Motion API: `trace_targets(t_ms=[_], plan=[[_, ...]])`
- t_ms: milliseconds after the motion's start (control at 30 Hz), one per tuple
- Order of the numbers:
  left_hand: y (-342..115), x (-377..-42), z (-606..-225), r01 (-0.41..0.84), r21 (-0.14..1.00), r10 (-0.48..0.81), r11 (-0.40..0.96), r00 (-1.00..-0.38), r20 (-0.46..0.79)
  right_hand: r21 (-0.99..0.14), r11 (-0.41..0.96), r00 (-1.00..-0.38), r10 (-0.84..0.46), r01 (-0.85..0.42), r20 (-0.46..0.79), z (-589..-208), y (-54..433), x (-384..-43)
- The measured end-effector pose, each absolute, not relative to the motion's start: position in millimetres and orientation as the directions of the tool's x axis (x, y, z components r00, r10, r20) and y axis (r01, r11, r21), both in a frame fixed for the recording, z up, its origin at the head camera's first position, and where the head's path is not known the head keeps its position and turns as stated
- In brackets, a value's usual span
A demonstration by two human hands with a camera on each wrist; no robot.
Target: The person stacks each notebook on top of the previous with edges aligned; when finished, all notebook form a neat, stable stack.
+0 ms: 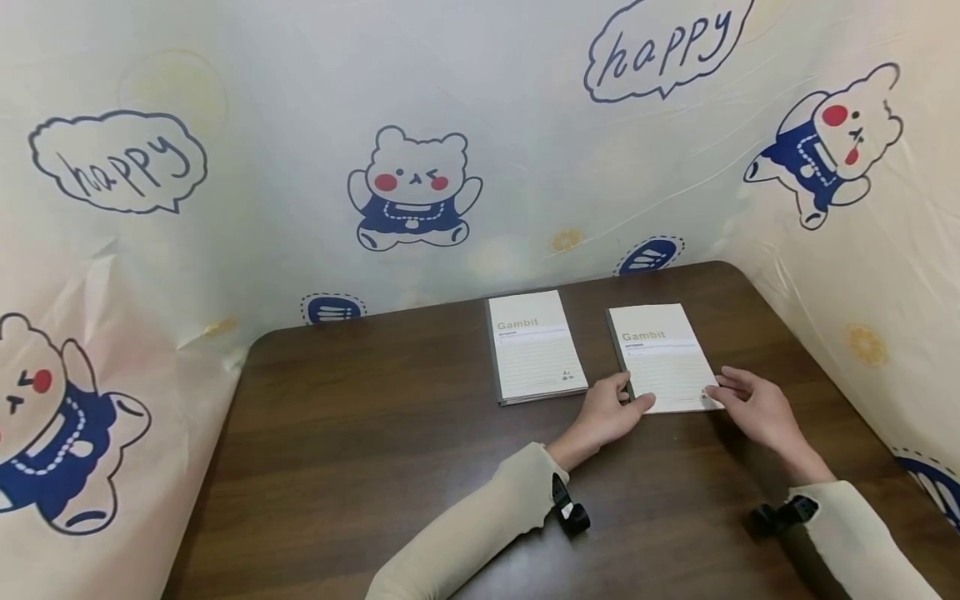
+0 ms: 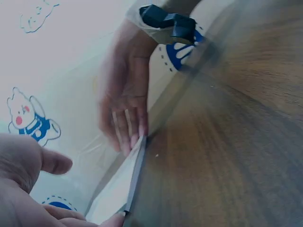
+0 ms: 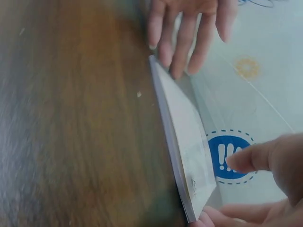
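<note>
A white notebook (image 1: 663,367) with "Gambit" on its cover and a dark spine lies on the table's right part. My left hand (image 1: 606,412) is at its lower left, fingertips touching the spine side; the thumb (image 2: 57,162) stands raised off the cover in the left wrist view. At the lower right corner is my right hand (image 1: 757,408), its fingertips against the notebook's edge. Its thumb (image 3: 251,158) is lifted clear in the right wrist view. Neither hand curls round the notebook. Left of it lies a similar "Gambit" notebook (image 1: 534,354), seemingly stacked on at least one other.
The brown wooden table (image 1: 360,417) has rounded far corners. Behind and beside it hangs a pale sheet (image 1: 525,167) printed with bears and "happy" bubbles. Small black cameras are strapped to the left sleeve (image 1: 480,517) and right sleeve (image 1: 862,533).
</note>
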State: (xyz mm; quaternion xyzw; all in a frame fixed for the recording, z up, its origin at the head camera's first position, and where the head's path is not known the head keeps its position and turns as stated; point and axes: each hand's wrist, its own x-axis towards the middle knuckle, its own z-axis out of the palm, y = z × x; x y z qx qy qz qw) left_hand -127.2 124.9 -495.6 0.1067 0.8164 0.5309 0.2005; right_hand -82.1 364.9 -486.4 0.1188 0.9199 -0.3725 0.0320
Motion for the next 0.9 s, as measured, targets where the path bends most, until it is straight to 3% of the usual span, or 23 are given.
trace_targets(t_ms=[200,367,467,700,900], plan=[[124,-132,-494,-0.246,0.939,0.337,0.239,-0.886,-0.318,-0.811,0.460,-0.932,0.189,0.363,-0.310,-482,374,-83],[126,-135,-497,-0.349,0.935,0.338,0.067,-0.873,-0.351,-0.819,0.365,-0.896,0.169,0.444,-0.411,-480,382,-84],[127,-134,-496,-0.395,0.918,0.320,0.033,-0.866,-0.384,-0.812,0.341,-0.881,0.165,0.474,-0.444,-484,385,-82],[129,-131,-492,-0.340,0.939,0.281,0.051,-0.897,-0.340,-0.831,0.305,-0.885,0.130,0.465,-0.448,-490,388,-76],[123,-132,-489,-0.194,0.975,0.288,0.111,-0.933,-0.218,-0.849,0.274,-0.892,0.104,0.451,-0.440,-485,383,-75]])
